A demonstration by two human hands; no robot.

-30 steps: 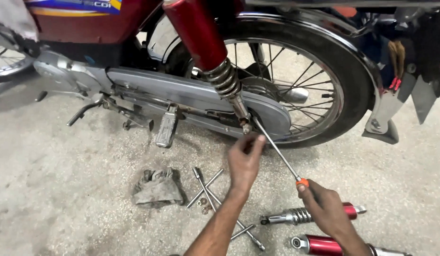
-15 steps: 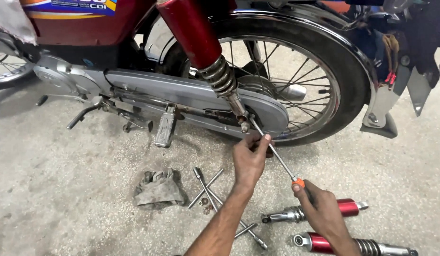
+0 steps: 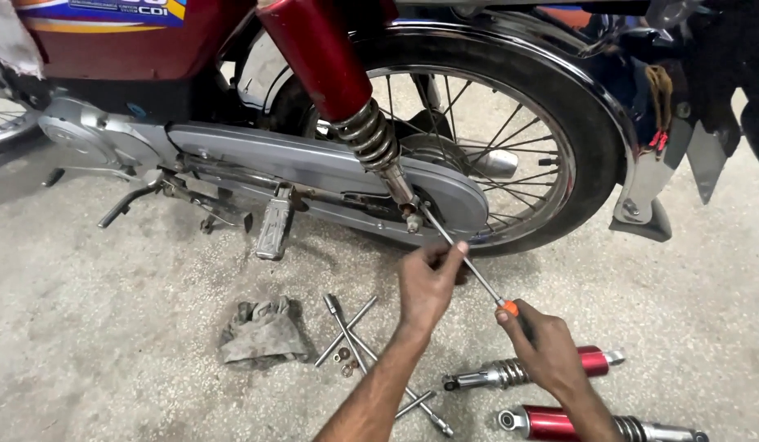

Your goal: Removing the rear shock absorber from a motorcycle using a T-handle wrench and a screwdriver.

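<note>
A long screwdriver [image 3: 461, 258] with an orange-collared handle runs from my right hand [image 3: 543, 352] up to the lower mount of the red rear shock absorber [image 3: 334, 74] on a red motorcycle. My right hand grips the handle. My left hand [image 3: 424, 286] pinches the metal shaft partway along, just below the grey chain cover [image 3: 314, 168]. The screwdriver tip sits at the shock's bottom eye [image 3: 410, 219], beside the spoked rear wheel [image 3: 510, 131].
On the concrete floor lie a cross wheel wrench [image 3: 355, 336] with small washers by it, a crumpled grey rag [image 3: 261, 331], and two loose red shock absorbers [image 3: 535, 368] [image 3: 592, 426]. A footrest [image 3: 273, 229] and kick lever [image 3: 130, 200] stick out low at the left.
Both hands and the screwdriver have shifted slightly; the tip stays at the shock's lower mount. The view has drifted a little to the left.
</note>
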